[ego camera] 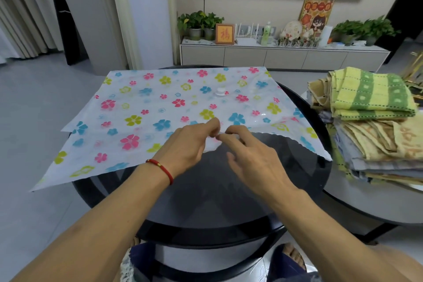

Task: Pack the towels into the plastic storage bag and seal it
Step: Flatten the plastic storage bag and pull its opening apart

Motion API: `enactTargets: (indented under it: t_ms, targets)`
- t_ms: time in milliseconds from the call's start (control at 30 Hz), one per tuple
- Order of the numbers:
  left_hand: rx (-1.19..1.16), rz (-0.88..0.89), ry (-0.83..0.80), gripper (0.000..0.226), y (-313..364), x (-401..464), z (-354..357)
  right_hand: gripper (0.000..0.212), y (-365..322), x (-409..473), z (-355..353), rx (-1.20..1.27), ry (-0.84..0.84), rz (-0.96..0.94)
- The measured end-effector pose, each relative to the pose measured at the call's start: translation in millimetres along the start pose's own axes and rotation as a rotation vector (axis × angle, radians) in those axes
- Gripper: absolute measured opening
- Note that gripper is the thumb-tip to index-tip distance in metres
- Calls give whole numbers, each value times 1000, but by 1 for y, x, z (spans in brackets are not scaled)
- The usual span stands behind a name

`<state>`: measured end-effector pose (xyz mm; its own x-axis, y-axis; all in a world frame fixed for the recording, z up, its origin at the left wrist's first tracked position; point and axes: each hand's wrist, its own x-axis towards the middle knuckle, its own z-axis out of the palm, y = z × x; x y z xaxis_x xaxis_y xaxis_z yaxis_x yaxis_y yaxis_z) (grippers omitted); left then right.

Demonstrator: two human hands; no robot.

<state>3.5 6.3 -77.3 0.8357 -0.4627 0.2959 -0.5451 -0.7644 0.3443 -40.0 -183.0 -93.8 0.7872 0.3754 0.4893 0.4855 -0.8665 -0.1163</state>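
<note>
A person's 2 bare hands meet at the near edge of a translucent white plastic storage bag printed with pink, blue and yellow flowers [160, 103], which lies flat across a round black glass table [229, 190] and overhangs its left rim. The left hand [190, 142], a red cord bracelet [161, 168] on its wrist, pinches the bag's near edge between curled fingers; the right hand [251, 155] pinches the same edge just beside it, its other fingers loosely spread. A white round valve cap [220, 91] sits on the bag toward the table's far edge. A stack of folded yellow, green and beige towels [375, 121] rests on a separate grey table [366, 204] at the right.
</note>
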Motion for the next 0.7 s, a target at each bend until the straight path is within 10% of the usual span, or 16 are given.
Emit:
enactTargets:
  t_ms: [400,700]
  targets:
    - [-1,40,104,50,-10,4,5,44,-9,-5,9,-203,-203,-13]
    - [15,-151,135,67,-12,15,16,51,-16,-18,10,279,-490,307]
